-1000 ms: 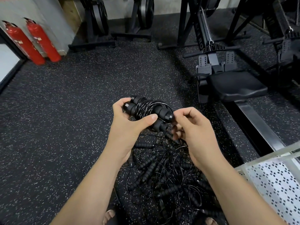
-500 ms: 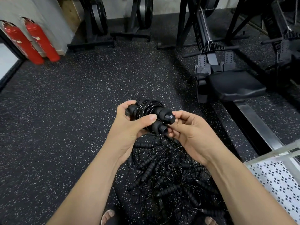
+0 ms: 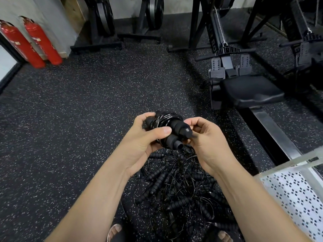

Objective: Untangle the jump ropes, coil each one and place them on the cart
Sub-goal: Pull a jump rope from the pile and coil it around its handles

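Observation:
A black jump rope [image 3: 172, 127], its thin cord wound round its two foam handles, is held up in front of me. My left hand [image 3: 146, 142] grips the bundle, thumb across the front. My right hand [image 3: 207, 140] has its fingers curled at the handle ends and pinches there; what it pinches is hidden. Below on the floor lies a tangled pile of black jump ropes [image 3: 178, 187] with several ribbed handles. The cart [image 3: 297, 189], with a white perforated shelf, shows at the lower right.
A rowing machine [image 3: 244, 88] with a black seat and steel rail runs along the right. Two red fire extinguishers [image 3: 33, 42] stand at the far left wall. Bike stands [image 3: 104, 32] line the back. Speckled rubber floor [image 3: 78, 110] lies open to the left. My sandalled feet flank the pile.
My right hand has closed in on the handle ends of the coiled rope and rolled its fingers over them. The left hand keeps its grip, slightly lower.

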The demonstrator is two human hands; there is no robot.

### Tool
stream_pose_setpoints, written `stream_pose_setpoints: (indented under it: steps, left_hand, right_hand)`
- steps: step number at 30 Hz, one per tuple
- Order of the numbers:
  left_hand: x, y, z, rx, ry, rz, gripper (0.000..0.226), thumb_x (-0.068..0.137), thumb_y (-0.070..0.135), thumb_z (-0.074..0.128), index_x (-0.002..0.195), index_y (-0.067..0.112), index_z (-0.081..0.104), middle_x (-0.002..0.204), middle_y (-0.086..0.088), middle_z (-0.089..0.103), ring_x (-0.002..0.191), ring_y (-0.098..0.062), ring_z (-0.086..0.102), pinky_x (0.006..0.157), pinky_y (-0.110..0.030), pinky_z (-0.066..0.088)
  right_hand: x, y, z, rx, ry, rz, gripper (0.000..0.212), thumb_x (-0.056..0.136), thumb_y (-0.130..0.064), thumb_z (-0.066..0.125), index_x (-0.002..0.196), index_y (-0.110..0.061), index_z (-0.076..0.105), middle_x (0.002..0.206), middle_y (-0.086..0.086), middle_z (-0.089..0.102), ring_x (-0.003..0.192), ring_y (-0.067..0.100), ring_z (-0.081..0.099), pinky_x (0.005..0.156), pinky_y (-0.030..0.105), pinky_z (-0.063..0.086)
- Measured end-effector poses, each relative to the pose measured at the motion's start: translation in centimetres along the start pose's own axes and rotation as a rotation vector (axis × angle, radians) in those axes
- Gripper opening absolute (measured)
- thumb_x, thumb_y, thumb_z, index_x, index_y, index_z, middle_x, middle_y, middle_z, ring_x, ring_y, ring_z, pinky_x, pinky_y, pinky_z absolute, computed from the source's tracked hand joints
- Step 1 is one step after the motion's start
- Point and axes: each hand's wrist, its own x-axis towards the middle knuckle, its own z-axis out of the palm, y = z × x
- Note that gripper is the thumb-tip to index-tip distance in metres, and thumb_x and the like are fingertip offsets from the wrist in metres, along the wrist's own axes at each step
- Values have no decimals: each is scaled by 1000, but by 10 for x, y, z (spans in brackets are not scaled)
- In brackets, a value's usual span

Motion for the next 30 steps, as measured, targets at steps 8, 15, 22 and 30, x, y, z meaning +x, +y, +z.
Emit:
stream_pose_setpoints:
  steps: [8, 15, 22, 30]
  left_hand:
    - [-2, 5, -7, 236, 116, 142, 89, 64, 18, 102, 132, 49, 55, 120, 3, 78, 116, -20, 75, 104, -45, 58]
    - [-7, 7, -4, 383, 138, 169, 98, 59, 29, 105, 133, 60, 47, 119, 18, 75, 119, -13, 71, 110, -46, 53]
    - [-24, 14, 20, 327, 96, 186, 97, 59, 35, 104, 134, 61, 49, 127, 9, 74, 122, -16, 71, 109, -49, 55]
    - [-64, 72, 93, 277, -105, 237, 56, 110, 29, 60, 153, 60, 41, 144, 8, 68, 135, -11, 63, 123, -48, 41]
  right_hand:
    - [-4, -5, -5, -267, -79, -49, 34, 107, -3, 61, 114, -28, 83, 111, -3, 83, 109, 22, 77, 105, 48, 58]
    - [-12, -18, -4, -217, -42, 94, 34, 109, -11, 51, 132, -24, 73, 112, 1, 83, 108, 19, 79, 109, 47, 57]
    - [-40, -41, -3, -387, 18, -57, 3, 101, -36, 73, 102, -37, 76, 99, -7, 80, 97, 19, 77, 94, 56, 62]
    - [-104, -126, -47, -521, 90, -135, 15, 95, -37, 83, 102, -27, 74, 97, -7, 81, 91, 13, 77, 88, 52, 65]
